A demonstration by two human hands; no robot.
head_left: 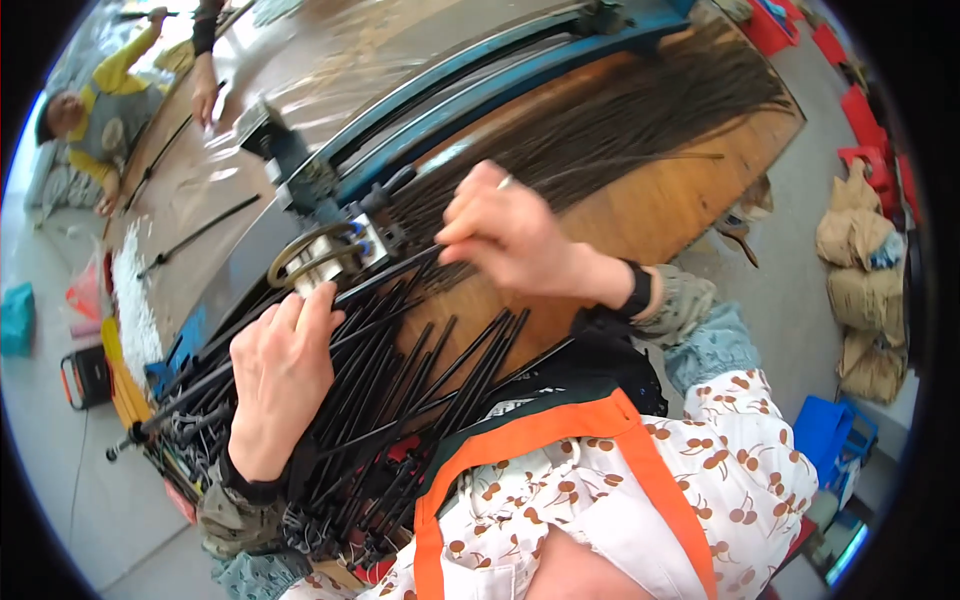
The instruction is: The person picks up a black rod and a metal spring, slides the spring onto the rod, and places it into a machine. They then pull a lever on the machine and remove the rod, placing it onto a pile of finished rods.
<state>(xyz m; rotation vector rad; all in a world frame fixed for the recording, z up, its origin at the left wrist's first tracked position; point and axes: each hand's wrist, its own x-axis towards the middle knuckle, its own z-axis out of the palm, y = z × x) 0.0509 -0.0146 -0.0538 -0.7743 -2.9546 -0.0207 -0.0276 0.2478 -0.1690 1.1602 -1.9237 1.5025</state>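
Observation:
Both my hands are on one long thin black rod (pixel 388 274), which slants from lower left to upper right. My left hand (pixel 283 370) is closed around it in front of a small metal clamp unit with looped hoses (pixel 325 258). Near the rod's upper right end, my right hand (pixel 512 235) is pinched shut; its fingers partly hide that end. Many loose black rods (pixel 365 400) lie heaped below the hands. Behind them, a blue rail machine (pixel 470 100) runs across the table, and a thick bundle of thin dark rods (pixel 620 135) lies along it.
The wooden tabletop (pixel 720 200) ends at a corner on the right. Paper sacks (pixel 862 285), red bins (pixel 770 28) and a blue crate (pixel 830 435) stand on the floor. At the far left sits a person in yellow sleeves (pixel 125 70); another person's hand (pixel 206 95) reaches over the table.

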